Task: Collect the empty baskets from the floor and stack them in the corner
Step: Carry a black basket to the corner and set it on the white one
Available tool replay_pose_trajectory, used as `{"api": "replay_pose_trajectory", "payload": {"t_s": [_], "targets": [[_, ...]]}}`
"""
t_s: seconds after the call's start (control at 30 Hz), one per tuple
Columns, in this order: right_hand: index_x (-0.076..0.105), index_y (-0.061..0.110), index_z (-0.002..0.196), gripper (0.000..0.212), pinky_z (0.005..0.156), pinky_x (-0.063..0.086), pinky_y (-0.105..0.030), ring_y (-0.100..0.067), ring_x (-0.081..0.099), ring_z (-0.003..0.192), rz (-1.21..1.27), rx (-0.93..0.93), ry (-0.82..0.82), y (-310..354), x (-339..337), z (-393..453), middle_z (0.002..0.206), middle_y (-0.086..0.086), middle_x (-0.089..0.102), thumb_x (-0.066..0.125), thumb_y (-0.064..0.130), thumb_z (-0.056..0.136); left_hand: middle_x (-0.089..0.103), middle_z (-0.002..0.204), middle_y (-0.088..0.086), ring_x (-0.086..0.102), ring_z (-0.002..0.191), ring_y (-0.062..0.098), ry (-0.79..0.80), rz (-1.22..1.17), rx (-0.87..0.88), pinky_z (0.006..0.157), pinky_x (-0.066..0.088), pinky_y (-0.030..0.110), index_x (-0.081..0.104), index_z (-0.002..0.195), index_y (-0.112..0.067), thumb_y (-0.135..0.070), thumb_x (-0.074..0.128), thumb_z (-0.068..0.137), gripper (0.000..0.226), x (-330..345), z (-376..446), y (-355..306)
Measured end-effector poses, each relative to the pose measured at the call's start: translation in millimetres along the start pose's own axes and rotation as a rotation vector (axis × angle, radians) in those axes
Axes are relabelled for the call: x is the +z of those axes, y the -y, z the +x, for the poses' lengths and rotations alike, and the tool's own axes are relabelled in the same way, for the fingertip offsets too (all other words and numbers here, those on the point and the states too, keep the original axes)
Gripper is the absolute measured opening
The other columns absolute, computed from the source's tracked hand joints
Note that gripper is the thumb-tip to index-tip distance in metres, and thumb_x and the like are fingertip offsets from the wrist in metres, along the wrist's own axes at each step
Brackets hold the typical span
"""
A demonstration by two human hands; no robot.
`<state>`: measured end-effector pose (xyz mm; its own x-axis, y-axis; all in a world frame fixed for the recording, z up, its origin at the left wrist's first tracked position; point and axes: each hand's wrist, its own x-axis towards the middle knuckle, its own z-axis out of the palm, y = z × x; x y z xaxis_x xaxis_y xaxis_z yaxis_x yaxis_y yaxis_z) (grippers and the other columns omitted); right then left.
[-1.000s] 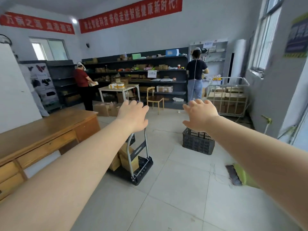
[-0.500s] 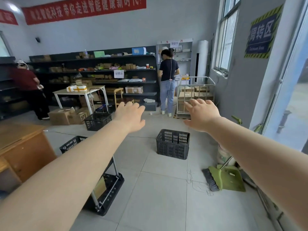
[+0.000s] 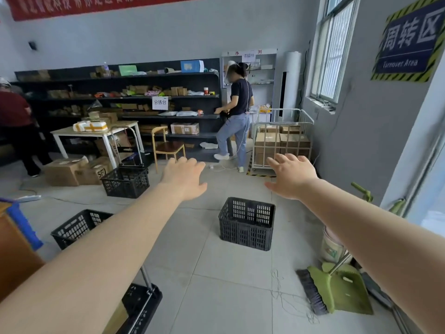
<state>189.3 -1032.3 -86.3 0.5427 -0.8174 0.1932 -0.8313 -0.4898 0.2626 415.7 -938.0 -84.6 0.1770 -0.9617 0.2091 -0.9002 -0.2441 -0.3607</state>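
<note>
Both hands, left (image 3: 184, 177) & right (image 3: 292, 175), spread wide, empty, reaching twd nearest basket (image 3: 246, 222) on floor, prob. to grab rim.

You see three black baskets (image 3: 246, 224) of matt, perforated plastic on a floor (image 3: 231, 273) of smooth pale tile. The dustpan (image 3: 346, 289) is green plastic, the boxes (image 3: 65, 171) brown cardboard, the chair (image 3: 168, 147) varnished wood.

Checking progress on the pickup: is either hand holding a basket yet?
No, the left hand and right hand are spread open in the air above the nearest basket.
</note>
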Motion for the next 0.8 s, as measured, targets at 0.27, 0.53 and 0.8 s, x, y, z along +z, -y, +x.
{"api": "replay_pose_trajectory", "payload": {"t_s": [0.27, 0.53, 0.8], "targets": [[0.019, 0.022, 0.153, 0.072, 0.112, 0.025, -0.04, -0.025, 0.025, 0.142, 0.01, 0.076, 0.03, -1, 40, 149, 0.156, -0.004, 0.027, 0.039, 0.057, 0.094, 0.046, 0.142, 0.005, 0.042, 0.129, 0.026, 0.012, -0.026, 0.055, 0.105, 0.033, 0.042, 0.037, 0.143, -0.021, -0.05, 0.042, 0.094, 0.058, 60, 161, 29], [0.011, 0.025, 0.154, 0.075, 0.114, 0.023, -0.04, -0.024, 0.02, 0.145, 0.031, 0.124, 0.101, -31, 95, 272, 0.159, -0.003, 0.019, 0.038, 0.059, 0.093, 0.046, 0.141, 0.005, 0.042, 0.128, 0.026, 0.048, -0.06, 0.138, 0.102, 0.034, 0.039, 0.04, 0.141, -0.022, -0.05, 0.042, 0.093, 0.055, 117, 299, 28], [0.015, 0.023, 0.153, 0.074, 0.113, 0.023, -0.041, -0.025, 0.022, 0.144, 0.057, 0.089, 0.111, -79, 165, 403, 0.158, -0.005, 0.022, 0.038, 0.06, 0.093, 0.046, 0.141, 0.005, 0.041, 0.129, 0.027, 0.091, -0.073, 0.071, 0.104, 0.032, 0.039, 0.039, 0.143, -0.021, -0.049, 0.043, 0.094, 0.057, 160, 433, 11]]}}
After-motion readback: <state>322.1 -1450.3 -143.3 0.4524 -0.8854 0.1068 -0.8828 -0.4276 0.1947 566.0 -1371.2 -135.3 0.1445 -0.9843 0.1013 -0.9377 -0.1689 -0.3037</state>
